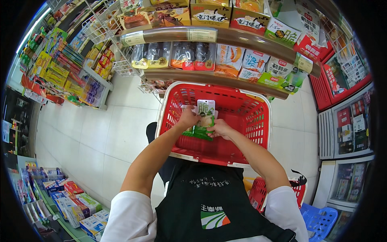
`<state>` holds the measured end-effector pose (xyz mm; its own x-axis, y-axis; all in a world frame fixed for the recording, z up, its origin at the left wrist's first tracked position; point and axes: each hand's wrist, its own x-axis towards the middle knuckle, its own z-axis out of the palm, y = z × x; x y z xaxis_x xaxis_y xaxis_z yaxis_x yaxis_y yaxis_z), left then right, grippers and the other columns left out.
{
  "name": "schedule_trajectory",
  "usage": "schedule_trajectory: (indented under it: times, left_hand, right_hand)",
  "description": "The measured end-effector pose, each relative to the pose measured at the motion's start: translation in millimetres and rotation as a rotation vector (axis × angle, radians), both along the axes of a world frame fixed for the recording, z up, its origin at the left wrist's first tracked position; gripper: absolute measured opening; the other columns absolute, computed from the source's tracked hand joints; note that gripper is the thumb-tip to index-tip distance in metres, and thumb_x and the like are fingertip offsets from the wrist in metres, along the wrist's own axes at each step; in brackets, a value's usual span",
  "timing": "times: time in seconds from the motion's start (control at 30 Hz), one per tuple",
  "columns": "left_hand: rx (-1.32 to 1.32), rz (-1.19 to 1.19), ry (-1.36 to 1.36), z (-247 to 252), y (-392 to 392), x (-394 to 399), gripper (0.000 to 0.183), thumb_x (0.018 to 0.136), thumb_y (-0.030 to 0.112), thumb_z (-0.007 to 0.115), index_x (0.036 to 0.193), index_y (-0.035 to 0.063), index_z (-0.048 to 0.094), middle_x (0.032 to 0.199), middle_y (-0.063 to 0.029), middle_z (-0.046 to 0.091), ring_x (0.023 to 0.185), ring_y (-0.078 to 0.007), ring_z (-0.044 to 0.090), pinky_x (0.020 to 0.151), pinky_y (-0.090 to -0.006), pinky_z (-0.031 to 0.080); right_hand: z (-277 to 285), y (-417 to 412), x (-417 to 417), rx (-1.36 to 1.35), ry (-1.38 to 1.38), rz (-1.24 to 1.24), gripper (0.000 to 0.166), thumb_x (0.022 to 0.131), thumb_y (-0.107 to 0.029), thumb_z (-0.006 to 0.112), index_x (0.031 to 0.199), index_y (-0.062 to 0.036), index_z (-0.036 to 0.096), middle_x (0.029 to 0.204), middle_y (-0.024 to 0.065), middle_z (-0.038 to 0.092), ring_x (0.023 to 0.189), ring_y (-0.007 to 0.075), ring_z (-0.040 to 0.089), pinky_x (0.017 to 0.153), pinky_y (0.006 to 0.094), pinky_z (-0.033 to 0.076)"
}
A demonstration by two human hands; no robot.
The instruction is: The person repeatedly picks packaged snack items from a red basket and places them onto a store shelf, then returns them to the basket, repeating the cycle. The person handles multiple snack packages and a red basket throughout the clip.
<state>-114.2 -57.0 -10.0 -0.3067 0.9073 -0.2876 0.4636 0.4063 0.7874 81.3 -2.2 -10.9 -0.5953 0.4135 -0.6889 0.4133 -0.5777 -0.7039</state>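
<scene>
A red plastic shopping basket (pixel 232 155) with a pale rim stands before me, its far side close to the snack shelf. Inside it, both hands are on green-and-white snack packets (pixel 206 106) that carry printed writing. My left hand (pixel 190 117) grips the packets at their left side, fingers bent over the edge. From the right, my right hand (pixel 222 129) pinches the lower right edge. The packets overlap, so I cannot tell how many there are. Bare red basket floor shows to the right of them.
Ahead, the shelf edge (pixel 217 77) holds boxed and bagged snacks (pixel 228 59). Wire baskets (pixel 124 65) hang at its left end. Glass-door coolers (pixel 352 128) line the right. Behind my right arm are another red basket (pixel 257 193) and a blue plastic stool (pixel 320 219). Boxed goods (pixel 75 202) lie lower left.
</scene>
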Motion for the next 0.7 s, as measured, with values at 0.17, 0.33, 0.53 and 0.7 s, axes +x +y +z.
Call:
schedule_trajectory:
  times: [0.17, 0.33, 0.53, 0.7]
  left_hand:
    - [-0.061, -0.538, 0.526, -6.6, -6.7, 6.7, 0.066, 0.073, 0.024, 0.079, 0.131, 0.0058, 0.053, 0.131, -0.0209, 0.055, 0.123, -0.0414, 0.053, 0.103, -0.0444, 0.047]
    - [-0.206, -0.73, 0.584, -12.1, -16.6, 14.3, 0.079, 0.071, 0.024, 0.08, 0.141, 0.0125, 0.044, 0.142, -0.0223, 0.043, 0.13, -0.0469, 0.042, 0.106, -0.0543, 0.042]
    - [-0.113, -0.753, 0.583, -44.9, -21.5, 4.5, 0.08, 0.073, 0.033, 0.077, 0.141, 0.0122, 0.042, 0.144, -0.025, 0.039, 0.133, -0.0495, 0.038, 0.109, -0.0561, 0.037]
    - [-0.008, -0.79, 0.651, -86.7, -18.4, -6.0, 0.073, 0.077, 0.038, 0.073, 0.14, 0.0183, 0.042, 0.148, -0.0189, 0.036, 0.134, -0.0454, 0.039, 0.104, -0.0608, 0.04]
  right_hand:
    - [-22.8, -8.9, -4.5, 0.035, -0.139, 0.074, 0.022, 0.09, -0.013, 0.066, 0.111, -0.0073, 0.064, 0.096, 0.0083, 0.071, 0.076, 0.0183, 0.071, 0.061, 0.0281, 0.057]
    - [-28.8, -4.6, -3.2, 0.384, -0.304, 0.394, 0.03, 0.089, -0.032, 0.064, 0.104, -0.0068, 0.069, 0.093, 0.0131, 0.073, 0.077, 0.023, 0.072, 0.066, 0.0369, 0.058]
    - [-30.0, -14.3, -5.5, 0.946, -0.638, 0.718, 0.051, 0.087, -0.053, 0.056, 0.103, -0.0068, 0.071, 0.102, 0.0172, 0.072, 0.097, 0.0361, 0.069, 0.08, 0.0492, 0.055]
    - [-19.2, -17.1, -4.4, 1.067, -0.568, 0.747, 0.05, 0.089, -0.054, 0.054, 0.105, -0.0097, 0.071, 0.101, 0.0189, 0.071, 0.098, 0.037, 0.068, 0.083, 0.0501, 0.053]
